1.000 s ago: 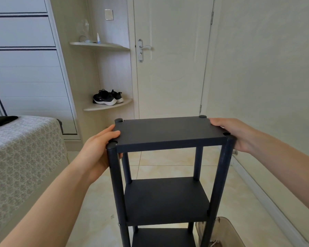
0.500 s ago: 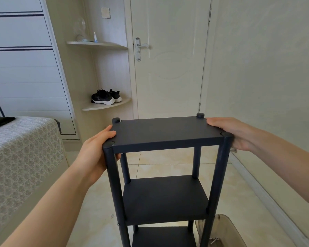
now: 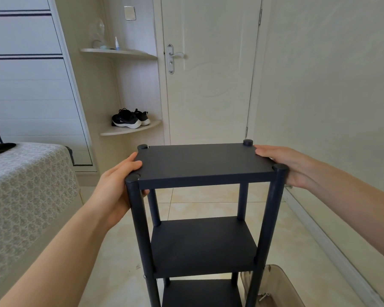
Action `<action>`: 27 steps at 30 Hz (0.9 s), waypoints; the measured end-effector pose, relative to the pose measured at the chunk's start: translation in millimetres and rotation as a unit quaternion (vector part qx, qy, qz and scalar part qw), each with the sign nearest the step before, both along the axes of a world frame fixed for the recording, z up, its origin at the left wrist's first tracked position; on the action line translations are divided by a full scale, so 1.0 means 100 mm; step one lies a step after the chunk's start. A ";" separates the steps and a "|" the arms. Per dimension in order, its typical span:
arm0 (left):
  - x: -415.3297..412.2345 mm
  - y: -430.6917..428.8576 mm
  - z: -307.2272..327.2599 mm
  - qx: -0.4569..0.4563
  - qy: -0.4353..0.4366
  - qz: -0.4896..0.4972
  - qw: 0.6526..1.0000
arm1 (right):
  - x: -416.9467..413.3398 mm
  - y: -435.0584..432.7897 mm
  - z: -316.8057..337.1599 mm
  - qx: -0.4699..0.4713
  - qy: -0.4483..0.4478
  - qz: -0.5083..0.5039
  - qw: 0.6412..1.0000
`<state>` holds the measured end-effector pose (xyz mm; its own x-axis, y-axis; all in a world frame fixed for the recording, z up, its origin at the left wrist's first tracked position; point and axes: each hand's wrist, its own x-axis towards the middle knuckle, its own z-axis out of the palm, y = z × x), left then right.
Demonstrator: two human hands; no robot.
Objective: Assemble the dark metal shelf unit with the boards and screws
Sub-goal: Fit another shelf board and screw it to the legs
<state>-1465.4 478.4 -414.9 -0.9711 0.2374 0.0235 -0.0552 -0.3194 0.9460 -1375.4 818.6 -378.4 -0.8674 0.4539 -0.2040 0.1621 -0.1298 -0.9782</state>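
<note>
The dark metal shelf unit stands upright on the tiled floor right in front of me, with four round posts and three boards in view. Its top board sits between the post caps. My left hand grips the top board's left edge, thumb on top and fingers underneath beside the near left post. My right hand holds the board's right edge, fingers lying flat along it behind the near right post. A screw lies in a clear plastic container at the bottom right.
A bed with a patterned cover lies close on the left. The clear plastic container sits on the floor beside the unit's right legs. A closed door is straight ahead, a wall on the right, and corner shelves with black shoes at the back left.
The view has shifted slightly and the shelf's top has come a little nearer. Both hands keep the same hold on the top board.
</note>
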 end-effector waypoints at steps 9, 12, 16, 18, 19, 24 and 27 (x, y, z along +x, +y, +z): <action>0.01 -0.03 -0.02 0.001 0.010 -0.021 1.000 | 0.01 0.02 -0.05 -0.011 0.007 0.014 1.000; 0.02 -0.03 -0.02 -0.001 0.023 -0.024 0.999 | 0.00 0.03 -0.05 -0.020 0.015 0.004 1.000; 0.01 -0.03 -0.05 0.000 0.020 -0.022 1.000 | 0.00 0.05 -0.10 -0.025 0.023 0.012 0.999; 0.00 -0.04 -0.07 0.000 0.016 -0.023 1.000 | 0.00 0.07 -0.15 -0.023 0.028 0.026 0.999; 0.00 -0.04 -0.08 0.000 0.014 -0.022 1.000 | 0.01 0.08 -0.17 -0.024 0.030 0.033 0.999; -0.02 -0.04 -0.16 -0.004 0.003 -0.024 1.000 | 0.01 0.10 -0.27 -0.032 0.034 0.034 0.998; -0.03 -0.06 -0.21 -0.012 -0.001 -0.035 0.999 | 0.00 0.08 -0.31 -0.027 0.036 0.016 0.999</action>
<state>-1468.7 472.0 -436.2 -0.9522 0.3052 0.0151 -0.0783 -0.2914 0.9534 -1375.0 826.7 -409.1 -0.8946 0.4158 -0.1637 0.0965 -0.1779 -0.9793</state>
